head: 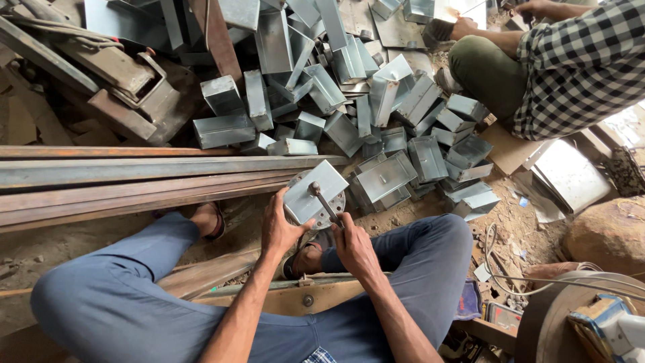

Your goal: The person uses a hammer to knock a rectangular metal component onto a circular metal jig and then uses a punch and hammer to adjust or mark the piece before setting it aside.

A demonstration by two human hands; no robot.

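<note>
Left hand (281, 227) grips the edge of a flat, dull-grey galvanised sheet-metal piece (314, 191) lying tilted on a round metal block (334, 210) beside rusty steel bars (134, 178). Right hand (354, 245) is closed round a hammer (324, 199), head touching the sheet.

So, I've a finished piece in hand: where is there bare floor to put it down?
Bare dirt floor right of the grey sheet-metal box pile, before the brown rock. Smaller patch under the rusty steel bars. The pile itself is crowded.
</note>
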